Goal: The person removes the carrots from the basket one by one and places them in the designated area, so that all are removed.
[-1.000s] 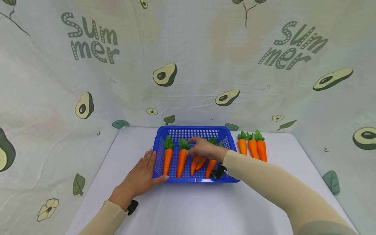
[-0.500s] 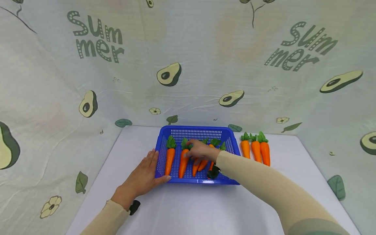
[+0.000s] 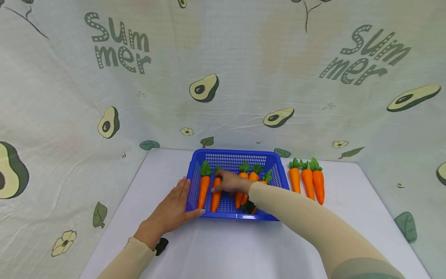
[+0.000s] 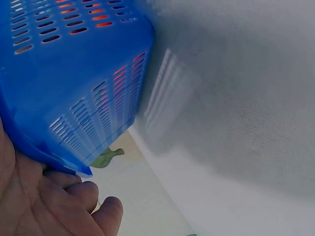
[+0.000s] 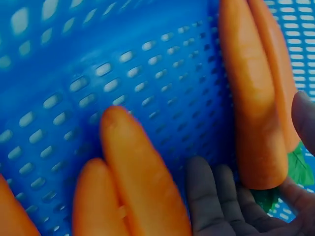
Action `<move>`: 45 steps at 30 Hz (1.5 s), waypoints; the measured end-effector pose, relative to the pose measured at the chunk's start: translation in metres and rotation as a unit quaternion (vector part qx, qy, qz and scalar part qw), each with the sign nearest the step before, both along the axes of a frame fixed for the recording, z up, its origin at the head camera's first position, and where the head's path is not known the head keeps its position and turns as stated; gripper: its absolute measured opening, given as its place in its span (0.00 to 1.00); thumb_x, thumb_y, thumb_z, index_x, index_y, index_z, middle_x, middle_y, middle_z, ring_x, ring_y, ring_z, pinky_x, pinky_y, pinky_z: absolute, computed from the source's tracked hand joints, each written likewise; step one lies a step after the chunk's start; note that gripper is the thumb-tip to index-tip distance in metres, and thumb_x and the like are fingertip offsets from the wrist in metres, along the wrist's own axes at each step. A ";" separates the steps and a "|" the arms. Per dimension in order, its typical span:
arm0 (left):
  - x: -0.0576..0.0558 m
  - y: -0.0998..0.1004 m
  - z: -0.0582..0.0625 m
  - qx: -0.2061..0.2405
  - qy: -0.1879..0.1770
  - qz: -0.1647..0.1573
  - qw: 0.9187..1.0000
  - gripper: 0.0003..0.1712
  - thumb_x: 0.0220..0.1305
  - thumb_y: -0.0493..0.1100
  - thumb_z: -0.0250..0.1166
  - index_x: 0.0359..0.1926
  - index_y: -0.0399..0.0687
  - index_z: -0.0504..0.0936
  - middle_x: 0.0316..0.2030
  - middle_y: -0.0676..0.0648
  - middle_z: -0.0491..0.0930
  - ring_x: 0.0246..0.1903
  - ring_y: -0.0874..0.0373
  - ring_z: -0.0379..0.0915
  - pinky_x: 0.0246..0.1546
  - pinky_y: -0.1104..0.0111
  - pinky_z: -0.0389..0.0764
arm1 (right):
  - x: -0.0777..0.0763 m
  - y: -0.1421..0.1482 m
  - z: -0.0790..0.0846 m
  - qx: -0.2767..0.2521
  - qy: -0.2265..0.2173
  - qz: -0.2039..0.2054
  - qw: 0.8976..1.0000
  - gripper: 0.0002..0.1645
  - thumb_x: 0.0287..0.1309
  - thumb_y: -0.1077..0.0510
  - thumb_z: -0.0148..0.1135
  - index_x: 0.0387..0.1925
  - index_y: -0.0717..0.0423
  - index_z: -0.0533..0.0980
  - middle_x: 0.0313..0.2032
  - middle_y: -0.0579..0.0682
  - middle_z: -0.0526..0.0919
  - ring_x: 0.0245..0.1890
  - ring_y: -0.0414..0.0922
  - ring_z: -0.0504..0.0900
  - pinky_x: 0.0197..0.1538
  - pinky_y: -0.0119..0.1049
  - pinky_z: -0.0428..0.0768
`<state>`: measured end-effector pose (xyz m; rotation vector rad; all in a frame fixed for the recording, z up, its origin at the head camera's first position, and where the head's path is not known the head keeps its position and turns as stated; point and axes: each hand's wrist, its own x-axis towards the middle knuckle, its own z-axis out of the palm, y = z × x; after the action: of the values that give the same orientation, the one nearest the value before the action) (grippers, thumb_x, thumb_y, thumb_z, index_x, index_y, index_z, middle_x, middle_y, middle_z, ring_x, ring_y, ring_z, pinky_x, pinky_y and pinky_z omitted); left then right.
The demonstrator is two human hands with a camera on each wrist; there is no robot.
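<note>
The blue plastic basket (image 3: 240,216) stands on the white table with several orange carrots inside. My left hand (image 3: 170,211) rests flat against its left side, with the thumb over the near left corner. My right hand (image 3: 231,182) reaches into the basket and grips the top of the second carrot (image 3: 216,199) from the left. In the right wrist view, that carrot (image 5: 253,98) lies between thumb and fingers; its greens are partly hidden. The leftmost carrot (image 3: 203,192) lies beside it. Right of the hand, several more carrots (image 3: 254,176) are partly covered by the wrist.
Three carrots (image 3: 308,182) lie in a row on the table to the right of the basket, tops away from me. A patterned cloth (image 3: 237,69) hangs behind and around the table (image 3: 209,252). My right forearm passes over the basket's near right corner.
My right hand has lowered onto the second carrot and closed around its top. That carrot has shifted slightly left toward the first one. The left hand stays at the basket's side.
</note>
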<state>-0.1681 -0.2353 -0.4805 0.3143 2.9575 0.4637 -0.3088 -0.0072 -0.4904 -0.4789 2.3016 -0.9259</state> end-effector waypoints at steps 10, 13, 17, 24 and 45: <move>0.000 0.002 0.001 0.005 0.003 -0.003 1.000 0.71 0.64 0.84 0.54 0.84 0.36 0.42 0.85 0.34 0.41 0.83 0.36 0.43 0.80 0.44 0.55 | -0.001 -0.002 -0.002 0.025 0.075 0.043 0.996 0.44 0.60 0.53 0.78 0.74 0.54 0.69 0.63 0.57 0.81 0.60 0.53 0.79 0.70 0.53 0.76; 0.000 0.002 0.002 0.006 0.002 -0.004 1.000 0.71 0.64 0.84 0.54 0.84 0.35 0.42 0.84 0.34 0.41 0.83 0.35 0.44 0.80 0.43 0.56 | -0.002 -0.001 0.000 -0.010 0.066 0.038 0.997 0.43 0.58 0.59 0.78 0.73 0.52 0.69 0.65 0.57 0.79 0.60 0.53 0.79 0.70 0.53 0.76; 0.001 0.003 0.003 0.008 0.000 -0.003 1.000 0.71 0.64 0.84 0.54 0.84 0.35 0.42 0.84 0.34 0.41 0.82 0.34 0.44 0.79 0.42 0.58 | -0.001 0.003 0.004 -0.054 0.050 0.020 0.997 0.41 0.59 0.64 0.75 0.70 0.53 0.66 0.62 0.59 0.79 0.55 0.52 0.80 0.65 0.51 0.79; 0.001 0.004 0.001 0.008 0.001 -0.004 1.000 0.71 0.64 0.84 0.54 0.84 0.36 0.42 0.85 0.34 0.42 0.82 0.34 0.46 0.78 0.42 0.60 | 0.000 0.013 0.011 -0.120 0.015 -0.038 0.992 0.41 0.59 0.64 0.75 0.68 0.58 0.62 0.65 0.64 0.76 0.57 0.55 0.82 0.57 0.48 0.85; 0.002 0.002 0.000 0.018 -0.001 0.012 1.000 0.70 0.64 0.81 0.58 0.85 0.38 0.41 0.85 0.34 0.40 0.82 0.34 0.46 0.77 0.40 0.61 | -0.003 0.057 0.050 -0.239 -0.063 -0.116 0.962 0.43 0.70 0.61 0.69 0.79 0.46 0.61 0.68 0.68 0.75 0.52 0.55 0.88 0.52 0.60 0.88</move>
<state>-0.1657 -0.2330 -0.4807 0.2813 2.9564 0.5205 -0.3118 0.0501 -0.4402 -0.3350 2.0396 -1.5957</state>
